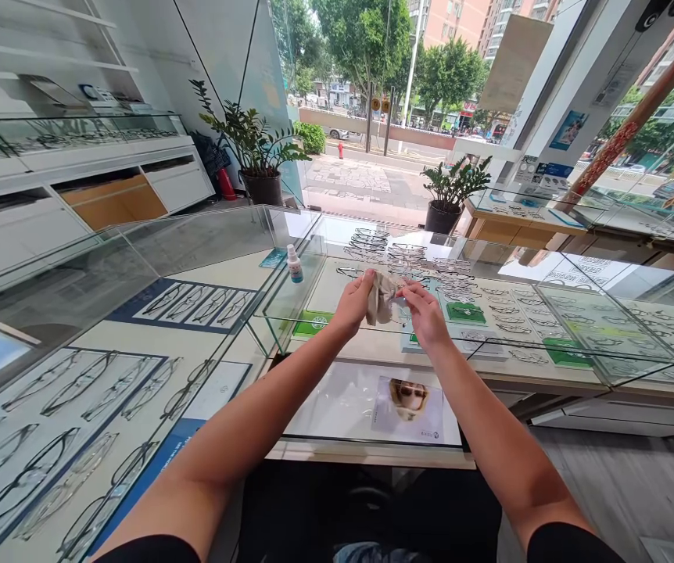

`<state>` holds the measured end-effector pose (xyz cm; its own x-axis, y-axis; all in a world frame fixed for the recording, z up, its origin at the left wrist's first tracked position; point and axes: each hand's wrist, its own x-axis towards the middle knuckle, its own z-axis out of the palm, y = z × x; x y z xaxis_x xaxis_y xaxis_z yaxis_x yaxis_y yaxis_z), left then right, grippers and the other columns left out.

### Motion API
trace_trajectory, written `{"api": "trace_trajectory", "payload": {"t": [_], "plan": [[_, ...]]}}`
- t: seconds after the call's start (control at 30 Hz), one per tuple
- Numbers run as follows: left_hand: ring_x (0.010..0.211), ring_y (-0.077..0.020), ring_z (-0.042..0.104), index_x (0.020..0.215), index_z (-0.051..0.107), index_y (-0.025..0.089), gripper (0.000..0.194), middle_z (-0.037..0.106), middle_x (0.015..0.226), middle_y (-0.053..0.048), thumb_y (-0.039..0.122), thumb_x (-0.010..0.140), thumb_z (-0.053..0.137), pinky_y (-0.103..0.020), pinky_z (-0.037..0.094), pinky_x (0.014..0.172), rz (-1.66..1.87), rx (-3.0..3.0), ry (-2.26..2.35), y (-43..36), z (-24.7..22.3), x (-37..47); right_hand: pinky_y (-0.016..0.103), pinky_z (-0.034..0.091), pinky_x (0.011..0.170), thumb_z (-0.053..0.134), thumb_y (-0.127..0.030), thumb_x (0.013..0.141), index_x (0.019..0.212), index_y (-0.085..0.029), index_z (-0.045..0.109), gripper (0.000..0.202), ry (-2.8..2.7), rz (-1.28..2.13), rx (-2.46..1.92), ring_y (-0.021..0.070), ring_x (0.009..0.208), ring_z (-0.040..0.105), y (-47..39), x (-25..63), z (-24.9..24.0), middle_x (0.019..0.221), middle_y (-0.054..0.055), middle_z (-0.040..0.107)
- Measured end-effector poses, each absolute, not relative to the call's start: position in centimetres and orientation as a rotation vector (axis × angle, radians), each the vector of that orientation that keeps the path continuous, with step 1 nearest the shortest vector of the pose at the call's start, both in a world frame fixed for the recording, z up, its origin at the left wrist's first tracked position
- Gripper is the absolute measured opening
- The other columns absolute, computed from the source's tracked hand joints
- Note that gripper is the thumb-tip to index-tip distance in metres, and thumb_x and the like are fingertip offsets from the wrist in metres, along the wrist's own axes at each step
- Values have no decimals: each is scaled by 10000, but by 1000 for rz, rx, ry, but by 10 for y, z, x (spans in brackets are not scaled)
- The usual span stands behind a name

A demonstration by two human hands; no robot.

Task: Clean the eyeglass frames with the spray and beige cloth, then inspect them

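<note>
Above the glass counter, my left hand is closed around a crumpled beige cloth. My right hand pinches a thin, shiny piece at the cloth's right edge. It looks like part of a pair of eyeglasses, mostly hidden by the cloth and fingers. Both hands are close together, with the cloth between them. To the left of my hands, a small white spray bottle with a blue label stands upright on the glass.
Rows of eyeglasses lie inside the glass display case. More frames rest on trays in the left case. A printed card lies below my hands. Potted plants stand by the shopfront beyond the counter.
</note>
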<state>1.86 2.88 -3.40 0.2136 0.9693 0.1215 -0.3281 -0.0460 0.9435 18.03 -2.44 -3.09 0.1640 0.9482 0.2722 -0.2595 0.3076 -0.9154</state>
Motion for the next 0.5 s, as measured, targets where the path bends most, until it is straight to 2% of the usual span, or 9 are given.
{"api": "trace_trajectory", "payload": {"t": [0.13, 0.2, 0.3, 0.37, 0.5], "plan": [[684, -178, 689, 845, 728, 179, 695, 737, 740, -48, 872, 829, 778, -278, 518, 634, 1267, 1119, 739, 30, -30, 16, 428, 412, 1227, 835, -435, 817, 768, -300, 851, 144, -1155, 983, -945, 296, 1377, 596, -24, 179, -36, 975, 49, 804], [660, -174, 677, 835, 714, 179, 697, 726, 723, -46, 873, 833, 777, -279, 509, 614, 1255, 1140, 711, 28, -28, 15, 427, 429, 1191, 845, -448, 814, 775, -302, 849, 152, -1178, 1001, -973, 296, 1302, 622, -24, 179, -38, 922, 40, 803], [597, -159, 634, 821, 690, 174, 745, 706, 689, -46, 912, 788, 787, -283, 500, 577, 1215, 1181, 673, 24, -25, 14, 409, 476, 1096, 866, -465, 802, 790, -288, 858, 177, -1165, 1056, -963, 271, 1110, 669, -23, 179, -40, 933, 30, 802], [568, -147, 609, 824, 684, 169, 763, 693, 675, -40, 918, 754, 810, -281, 492, 558, 1194, 1215, 640, 23, -24, 14, 397, 491, 1054, 878, -459, 791, 788, -277, 863, 183, -1147, 1071, -955, 255, 1049, 678, -23, 178, -40, 941, 31, 807], [576, -120, 581, 830, 679, 158, 732, 673, 680, -12, 851, 721, 889, -252, 477, 565, 1161, 1241, 585, 24, -22, 11, 391, 520, 966, 911, -455, 748, 767, -255, 861, 207, -1111, 1118, -934, 237, 950, 688, -25, 175, -38, 881, 39, 817]]}}
